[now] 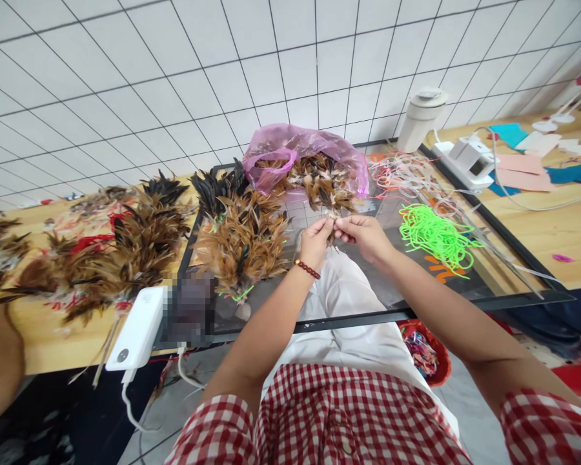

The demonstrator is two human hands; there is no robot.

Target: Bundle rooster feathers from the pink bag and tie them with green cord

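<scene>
A small tuft of brown feather [331, 239] is sitting near the centre of the frame, between the fingertips of both hands. The left hand [315, 237], with a dark red beaded bracelet [308, 269] circling its wrist, is pinching narrowly at the tuft; the right hand [362, 234] is meeting it there, thumb and forefinger also closing on it, though the tuft's exact shape is blurring at this scale. Just above, a translucent pink plastic bag [314, 137] is lying open, showing more brown feathers. Left of the hands, a bushy heap of brown and black feathers [246, 242] is resting on a black-framed glass panel [348, 320]. Right of centre, a tangle of neon green cord [433, 234] is lying on the panel. A beige lidded cup [420, 123] is standing at upper right, and a white rectangular power bank [138, 328] is lying at lower left.
</scene>
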